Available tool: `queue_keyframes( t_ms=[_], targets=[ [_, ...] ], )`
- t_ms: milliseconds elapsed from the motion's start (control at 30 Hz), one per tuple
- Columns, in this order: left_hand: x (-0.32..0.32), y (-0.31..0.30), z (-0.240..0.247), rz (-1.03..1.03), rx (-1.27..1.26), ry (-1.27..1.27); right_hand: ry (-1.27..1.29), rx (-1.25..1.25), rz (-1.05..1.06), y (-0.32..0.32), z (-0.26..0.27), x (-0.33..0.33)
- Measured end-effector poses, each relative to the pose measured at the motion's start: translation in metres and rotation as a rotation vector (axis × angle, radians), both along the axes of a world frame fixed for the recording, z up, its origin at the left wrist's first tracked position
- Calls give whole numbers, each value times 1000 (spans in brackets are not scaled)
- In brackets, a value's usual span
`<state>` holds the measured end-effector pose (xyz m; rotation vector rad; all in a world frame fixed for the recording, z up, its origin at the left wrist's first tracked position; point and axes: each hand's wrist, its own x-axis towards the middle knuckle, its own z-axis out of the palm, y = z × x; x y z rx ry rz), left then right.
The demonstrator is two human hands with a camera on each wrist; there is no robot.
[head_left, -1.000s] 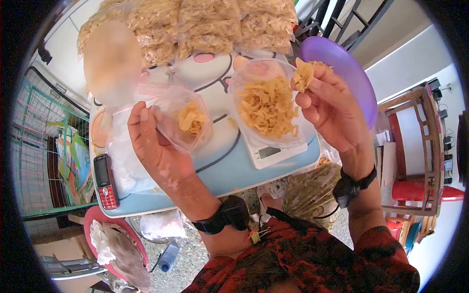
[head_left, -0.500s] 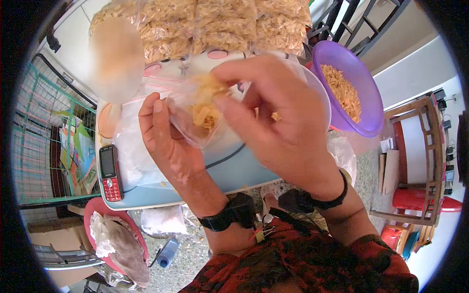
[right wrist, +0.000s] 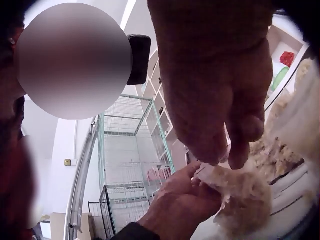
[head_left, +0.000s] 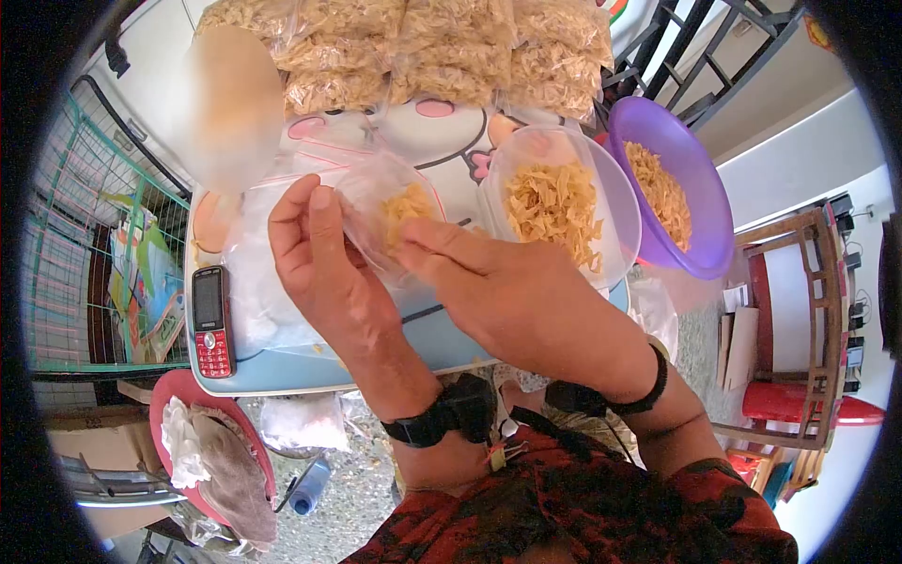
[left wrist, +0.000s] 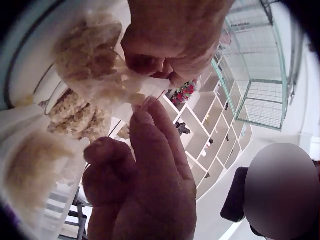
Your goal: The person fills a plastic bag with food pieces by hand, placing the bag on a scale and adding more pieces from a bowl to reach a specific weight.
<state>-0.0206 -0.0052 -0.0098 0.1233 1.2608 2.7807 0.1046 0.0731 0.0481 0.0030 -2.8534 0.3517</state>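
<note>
My left hand holds a small clear zip bag by its edge, the thumb and fingers pinching the plastic. Yellowish dried strips lie inside. My right hand has come across from the right, and its pinched fingertips are right at the strips in the bag's mouth. What lies between them is mostly hidden. In the right wrist view, the fingers point down over the bag. A clear round bowl of the same strips sits right of the bag, partly behind my right hand.
A purple basin with more strips stands far right. Filled clear bags line the table's back. A red and black phone lies at the left edge, beside white plastic. A wire cage is at the left.
My right hand has moved left from above the bowl, carrying a pinch of strips to the bag. My left hand keeps hold of the bag. The head view has shifted slightly.
</note>
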Motion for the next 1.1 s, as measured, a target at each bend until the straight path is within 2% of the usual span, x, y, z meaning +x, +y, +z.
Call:
queue_keyframes(
  t_ms=[67, 167, 400, 500, 667, 733, 867, 967, 1100],
  targets=[
    [3, -4, 2, 46, -156, 131, -81, 30, -15, -4, 0, -4],
    [4, -2, 3, 103, -200, 230, -132, 39, -13, -9, -3, -12],
    [8, -7, 4, -39, 72, 78, -203, 25, -33, -18, -6, -22],
    [5, -9, 3, -19, 74, 77, -90, 10, 9, -17, 2, -15],
    [3, -7, 2, 66, -26, 121, 84, 16, -44, -5, 2, -14],
    [7, -2, 8, 120, 6, 115, 142, -26, -63, -1, 5, -17],
    [5, 6, 14, 313, -91, 181, 292, -99, -185, 4, 8, -28],
    [3, -7, 6, 380, -160, 198, 391, -102, -264, 11, 7, -41],
    [13, -12, 14, 288, -156, 214, 485, -89, -276, 11, 8, -52]
  ],
)
